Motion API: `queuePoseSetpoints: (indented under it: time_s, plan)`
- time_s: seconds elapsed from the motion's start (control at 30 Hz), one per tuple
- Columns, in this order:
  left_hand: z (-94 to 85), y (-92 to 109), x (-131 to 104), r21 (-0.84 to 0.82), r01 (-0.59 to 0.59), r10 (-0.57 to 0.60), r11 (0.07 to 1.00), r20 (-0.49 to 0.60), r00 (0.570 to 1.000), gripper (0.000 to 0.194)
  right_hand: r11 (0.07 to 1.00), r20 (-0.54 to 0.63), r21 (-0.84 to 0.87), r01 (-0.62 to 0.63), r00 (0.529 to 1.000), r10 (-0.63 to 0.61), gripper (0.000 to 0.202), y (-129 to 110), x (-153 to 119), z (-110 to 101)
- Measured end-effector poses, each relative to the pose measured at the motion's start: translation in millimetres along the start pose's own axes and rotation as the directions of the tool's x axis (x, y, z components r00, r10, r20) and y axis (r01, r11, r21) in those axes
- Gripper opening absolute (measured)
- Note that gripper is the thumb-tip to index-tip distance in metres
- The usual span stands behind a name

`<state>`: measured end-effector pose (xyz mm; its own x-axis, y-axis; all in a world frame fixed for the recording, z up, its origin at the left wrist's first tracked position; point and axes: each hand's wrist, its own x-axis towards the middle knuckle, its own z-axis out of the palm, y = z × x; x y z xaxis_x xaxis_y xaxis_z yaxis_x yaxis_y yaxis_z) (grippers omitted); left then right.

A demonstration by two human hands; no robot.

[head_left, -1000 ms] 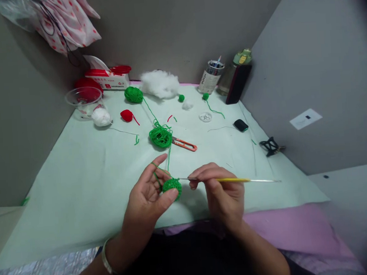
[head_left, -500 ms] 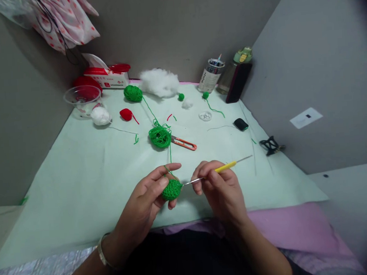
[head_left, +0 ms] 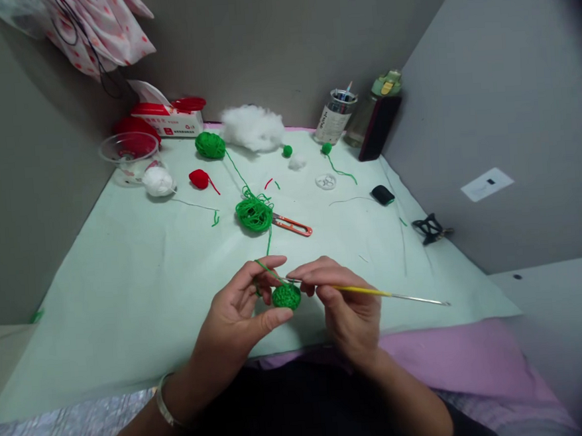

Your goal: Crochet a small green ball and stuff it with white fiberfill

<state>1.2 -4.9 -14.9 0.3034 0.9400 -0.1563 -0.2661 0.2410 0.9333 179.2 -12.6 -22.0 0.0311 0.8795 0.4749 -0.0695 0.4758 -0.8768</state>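
Between the thumb and fingers of my left hand [head_left: 242,304] sits a small rounded green crochet piece [head_left: 286,296]. Green yarn runs over my left forefinger and back to a loose tangle of green yarn [head_left: 254,212] on the table. My right hand [head_left: 350,307] grips a crochet hook [head_left: 363,290] by its yellow handle. One metal end reaches the top edge of the crochet piece; the other points out to the right. An orange thread snipper [head_left: 292,225] lies against the tangle, its blades partly covered by yarn.
Further back are a green yarn ball [head_left: 210,145], white stuffing [head_left: 253,127], a red yarn ball [head_left: 199,178], a white yarn ball [head_left: 159,181] and a plastic cup [head_left: 130,156]. A pen can [head_left: 334,118] and a bottle [head_left: 386,88] stand at the back right. A black claw clip [head_left: 428,228] lies at right.
The hook has swung so its free end points lower right, and its working end lies nearly level at the crochet piece. The piece has shifted slightly right, and my left thumb has dropped below it.
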Motion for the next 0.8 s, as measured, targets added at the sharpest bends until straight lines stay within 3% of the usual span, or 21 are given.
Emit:
queuePoseSetpoints:
  time_s: [0.13,0.27,0.4,0.8]
  plan:
    - [-0.6,-1.4,0.2,0.053,-0.088,0.089,0.995,-0.025,0.996,0.045,0.998,-0.053,0.068,0.008,0.999,-0.004,0.02,0.6,-1.4,1.9]
    - [-2.2,-2.6,-1.0,0.067,-0.113,0.115,0.991,-0.028,0.993,0.046,0.987,-0.027,0.156,-0.044,0.998,0.049,0.018,1.5,-0.3,1.1]
    - [-3.5,-3.1,-1.9,0.062,-0.08,0.081,0.995,-0.015,0.997,0.045,0.975,0.017,0.204,-0.085,0.996,0.083,0.017,2.8,1.2,-0.3]
    - [-0.7,-4.2,-1.9,-0.104,0.044,-0.033,0.994,0.107,0.994,0.038,0.979,0.002,0.155,-0.132,0.991,0.133,0.016,5.9,1.0,-1.5]
